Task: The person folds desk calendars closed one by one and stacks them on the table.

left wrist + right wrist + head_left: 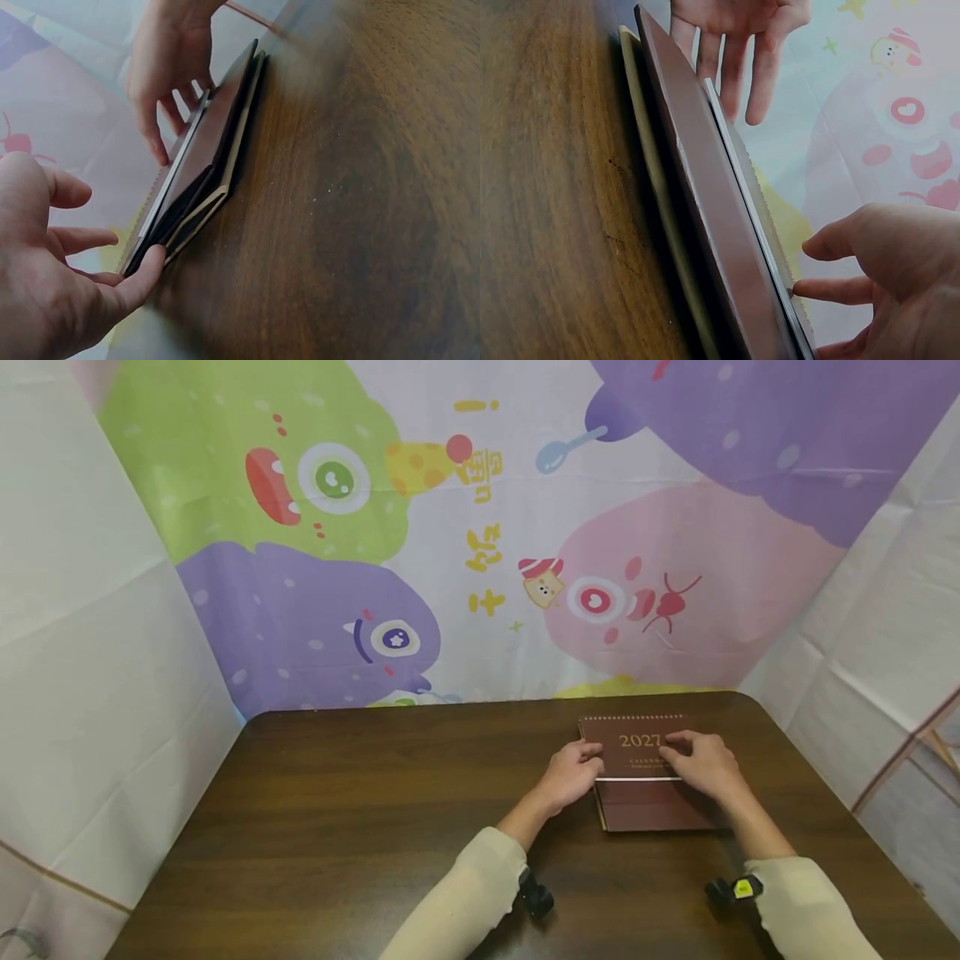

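Note:
A maroon desk calendar marked "2027" in gold lies on the right part of the table, its spiral edge at the far side. Its cover and pages form a shorter layer over the maroon base, with a white page edge between them. My left hand is at the calendar's left edge; in the left wrist view one fingertip touches the corner and the other fingers are spread. Over the right part is my right hand, loosely bent. The right wrist view shows one of its fingertips at the page edge, thumb apart.
The brown wooden table has rounded far corners. Behind it hangs a printed cloth with cartoon monsters, and pale cloth walls stand on both sides. Black wrist cameras sit at both beige sleeves.

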Available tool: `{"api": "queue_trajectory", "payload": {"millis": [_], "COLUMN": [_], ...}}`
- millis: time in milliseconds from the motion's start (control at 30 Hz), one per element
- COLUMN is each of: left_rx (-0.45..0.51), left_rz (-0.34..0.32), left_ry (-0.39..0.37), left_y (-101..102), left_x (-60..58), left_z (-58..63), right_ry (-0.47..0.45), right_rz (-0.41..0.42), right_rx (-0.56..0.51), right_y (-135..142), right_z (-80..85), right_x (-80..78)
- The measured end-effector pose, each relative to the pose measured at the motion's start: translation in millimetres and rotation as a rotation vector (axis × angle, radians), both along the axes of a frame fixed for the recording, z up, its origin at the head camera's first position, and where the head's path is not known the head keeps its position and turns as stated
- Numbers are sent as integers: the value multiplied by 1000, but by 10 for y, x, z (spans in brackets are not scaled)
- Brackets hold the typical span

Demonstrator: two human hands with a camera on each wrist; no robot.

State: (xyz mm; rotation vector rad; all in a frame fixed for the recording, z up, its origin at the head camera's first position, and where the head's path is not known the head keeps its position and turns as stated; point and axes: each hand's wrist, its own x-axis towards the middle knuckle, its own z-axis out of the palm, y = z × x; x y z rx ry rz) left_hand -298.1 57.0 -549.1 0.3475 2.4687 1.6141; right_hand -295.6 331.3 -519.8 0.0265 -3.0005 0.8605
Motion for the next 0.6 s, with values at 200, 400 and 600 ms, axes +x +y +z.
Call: {"api": "queue_trajectory", "payload": {"millis": [200, 400, 600], "left_rx": [49, 81, 0], "left_rz": [-35, -65, -29], "left_ry": [-20, -13, 74], "left_y": [-128, -223, -209], "left_x": [383, 509, 107], "left_z": [525, 688, 224], "right_ry": [51, 41, 138], "right_rz": [32, 62, 81], "right_rx": [8, -40, -30], "right_y": [223, 358, 265], "right_z": [-326, -441, -325], "right_x": [-204, -290, -234]}}
